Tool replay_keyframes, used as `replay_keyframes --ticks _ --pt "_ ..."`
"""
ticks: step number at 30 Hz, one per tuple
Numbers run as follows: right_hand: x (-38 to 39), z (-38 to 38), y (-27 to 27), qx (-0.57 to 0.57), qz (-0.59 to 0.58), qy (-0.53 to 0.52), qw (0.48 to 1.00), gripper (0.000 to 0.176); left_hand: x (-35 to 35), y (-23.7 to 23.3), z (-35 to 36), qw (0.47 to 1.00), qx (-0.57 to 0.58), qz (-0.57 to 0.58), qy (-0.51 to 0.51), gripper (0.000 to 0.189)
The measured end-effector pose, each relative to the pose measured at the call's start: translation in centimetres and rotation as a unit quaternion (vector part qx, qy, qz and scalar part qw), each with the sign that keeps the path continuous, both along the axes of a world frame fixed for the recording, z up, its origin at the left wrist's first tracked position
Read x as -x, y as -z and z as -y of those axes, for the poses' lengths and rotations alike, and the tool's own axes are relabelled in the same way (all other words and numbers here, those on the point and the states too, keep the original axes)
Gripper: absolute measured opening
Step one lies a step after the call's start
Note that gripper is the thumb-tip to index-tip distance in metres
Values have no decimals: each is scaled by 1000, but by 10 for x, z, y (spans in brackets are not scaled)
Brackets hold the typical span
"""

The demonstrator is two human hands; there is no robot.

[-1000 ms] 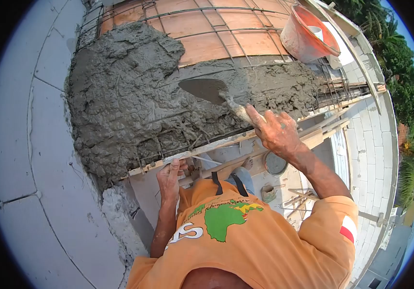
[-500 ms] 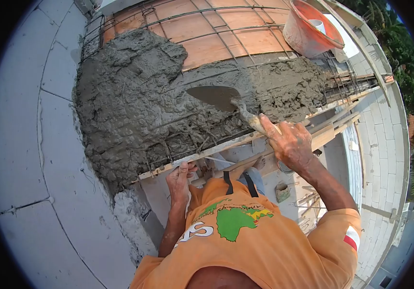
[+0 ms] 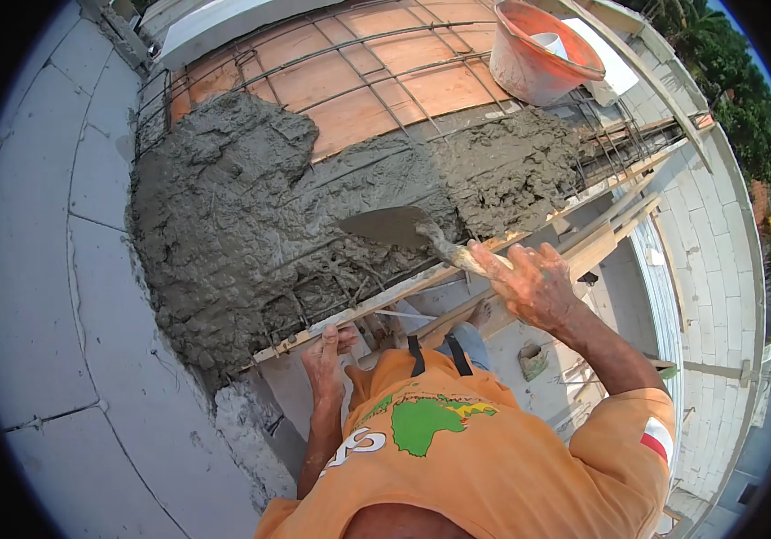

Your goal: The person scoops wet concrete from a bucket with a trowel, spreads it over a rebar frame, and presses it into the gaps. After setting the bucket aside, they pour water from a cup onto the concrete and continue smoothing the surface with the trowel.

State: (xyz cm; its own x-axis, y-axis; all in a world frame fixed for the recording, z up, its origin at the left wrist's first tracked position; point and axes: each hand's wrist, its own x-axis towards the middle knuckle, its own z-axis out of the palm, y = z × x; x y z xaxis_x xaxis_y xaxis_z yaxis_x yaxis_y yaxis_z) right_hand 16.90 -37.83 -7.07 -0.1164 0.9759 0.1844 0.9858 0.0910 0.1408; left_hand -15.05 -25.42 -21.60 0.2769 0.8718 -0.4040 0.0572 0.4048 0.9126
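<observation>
My right hand [image 3: 538, 286] is closed round the pale handle of a pointed trowel [image 3: 390, 226]. Its blade points left, low over the wet concrete [image 3: 224, 207], near the front edge of the pour; whether it touches cannot be made out. My left hand [image 3: 324, 361] is at the wooden form board [image 3: 367, 310] along that edge, its thumb close to or against the wood. The left fingers are loosely bent and apart from the thumb, with nothing visible between them. Steel bars show through the concrete beside the board.
A reinforcing bar grid [image 3: 376, 76] lies over orange-brown boards at the back. An orange bucket [image 3: 538, 67] holding a white cup stands at the far right. A pale block wall [image 3: 44, 296] runs along the left, another [image 3: 718, 269] along the right. Timbers [image 3: 614, 229] jut out below the form.
The trowel and my right hand have shifted slightly towards the front board relative to the concrete. My left hand stays by the board. The whole view has moved a little.
</observation>
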Motion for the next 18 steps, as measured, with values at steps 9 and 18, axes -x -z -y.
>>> replay_keyframes --ticks 9,18 --pt "-20 -5 -18 -54 -32 56 996 70 2 -1 -1 1000 -20 -6 2 58" --pt "-27 -77 2 -68 94 -80 990 64 3 -6 -1 999 -17 -26 13 57"
